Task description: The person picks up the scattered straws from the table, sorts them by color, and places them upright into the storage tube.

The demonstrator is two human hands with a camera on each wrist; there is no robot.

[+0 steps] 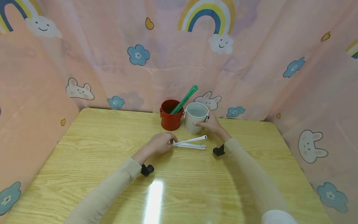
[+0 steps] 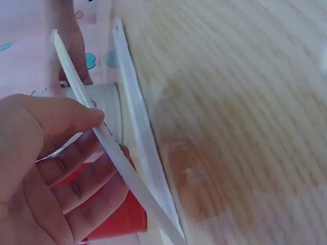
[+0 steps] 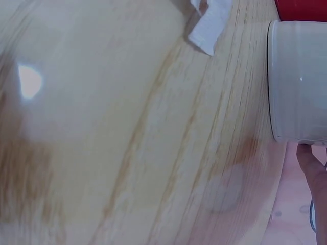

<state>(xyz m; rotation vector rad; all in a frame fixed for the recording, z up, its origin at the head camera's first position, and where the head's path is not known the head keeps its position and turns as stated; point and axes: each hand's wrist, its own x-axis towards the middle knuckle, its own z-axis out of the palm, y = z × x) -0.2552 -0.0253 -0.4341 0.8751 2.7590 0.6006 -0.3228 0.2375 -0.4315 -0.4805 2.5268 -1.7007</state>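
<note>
Rightward, a slim white stick points from the pinch of the left hand, passing before the white bucket that the right hand grips.

We see a table of smooth wood grain, its top glossy enough to mirror light; a red bucket and a white bucket that look like painted metal, smooth, with a soft sheen; white strips with the matt look of paper; a creased cloth curtain; and wrinkled, matt cloth sleeves
</note>
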